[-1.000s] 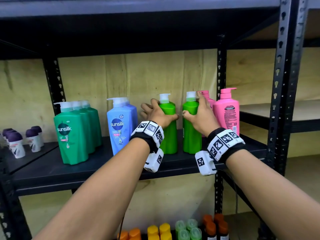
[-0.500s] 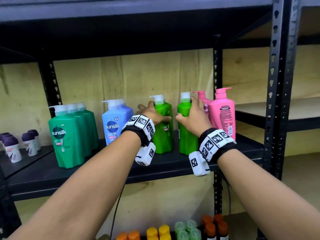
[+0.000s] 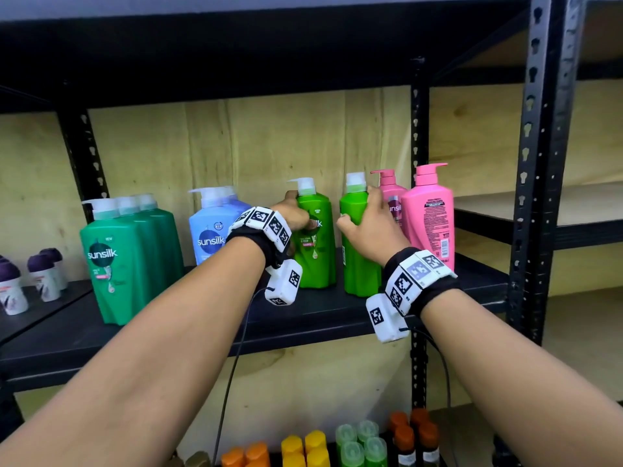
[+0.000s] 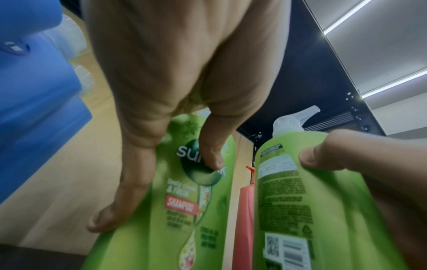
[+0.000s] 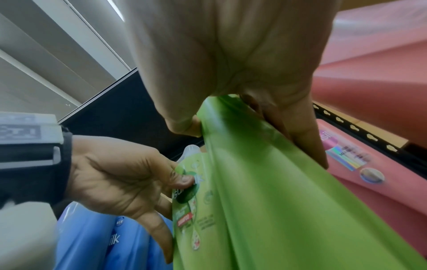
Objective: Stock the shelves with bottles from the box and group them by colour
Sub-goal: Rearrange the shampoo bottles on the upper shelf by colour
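Observation:
Two light green pump bottles stand upright side by side on the black shelf (image 3: 337,315). My left hand (image 3: 293,214) grips the left green bottle (image 3: 318,261), thumb on its front label, fingers round its left side. In the left wrist view the thumb presses the logo of that bottle (image 4: 184,201). My right hand (image 3: 367,227) grips the right green bottle (image 3: 357,267) near its shoulder. The right wrist view shows thumb and fingers pinching this bottle (image 5: 254,182) by its narrow sides. The right bottle's back label (image 4: 289,201) faces me.
Dark green bottles (image 3: 114,264) and blue bottles (image 3: 209,230) stand to the left, pink bottles (image 3: 428,217) close on the right. Small purple-capped containers (image 3: 13,288) sit at far left. Bottles with orange, yellow and green caps (image 3: 313,446) fill the shelf below. A black post (image 3: 539,163) stands at the right.
Both hands keep their hold on the green bottles. The left bottle has turned a little, so its front label now shows. My view has shifted slightly right.

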